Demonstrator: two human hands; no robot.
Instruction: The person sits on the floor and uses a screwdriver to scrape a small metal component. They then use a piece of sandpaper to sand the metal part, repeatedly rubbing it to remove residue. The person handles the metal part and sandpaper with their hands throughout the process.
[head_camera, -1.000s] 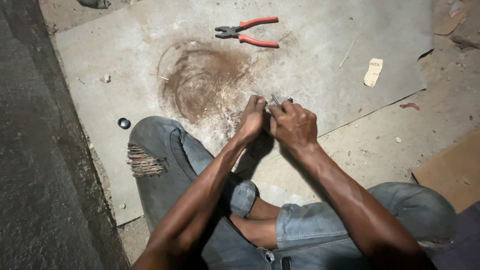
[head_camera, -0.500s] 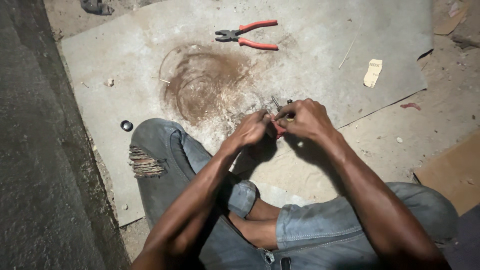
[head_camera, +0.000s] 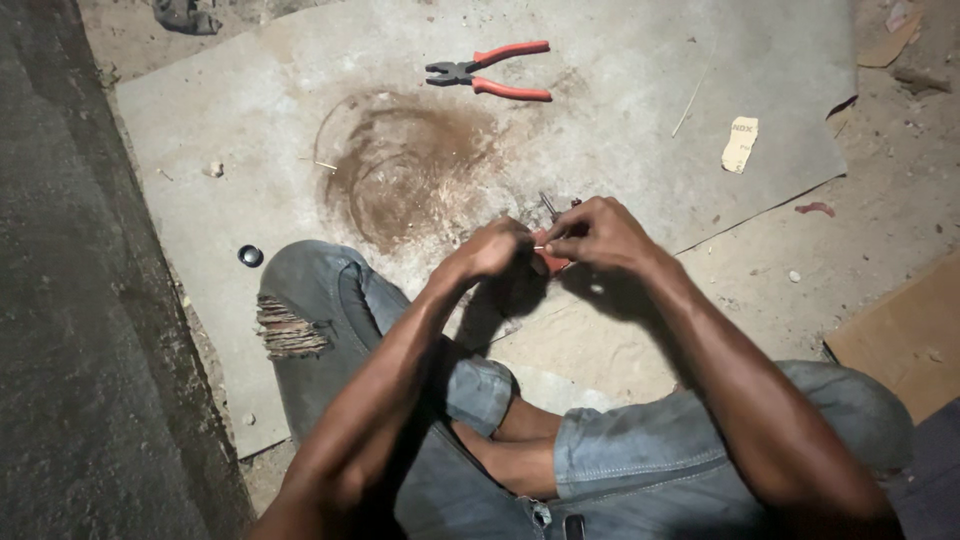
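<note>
Grey board (head_camera: 620, 90) lies on the dusty floor, a brown circular stain (head_camera: 405, 165) at its middle. From the head view, the left hand (head_camera: 490, 252) and right hand (head_camera: 600, 232) meet above the board's near edge, both pinching a small red part with metal prongs (head_camera: 553, 215); it looks mid-assembly, though how much remains cannot be told. Red-handled pliers (head_camera: 490, 72) lie untouched, well apart. A small black ring (head_camera: 249, 256) sits beside the knee. No containers show.

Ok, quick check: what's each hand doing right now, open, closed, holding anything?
Left hand: closed, fingers pinched on the small red-and-metal part between the hands.
Right hand: closed, gripping the same part from the other side.
</note>
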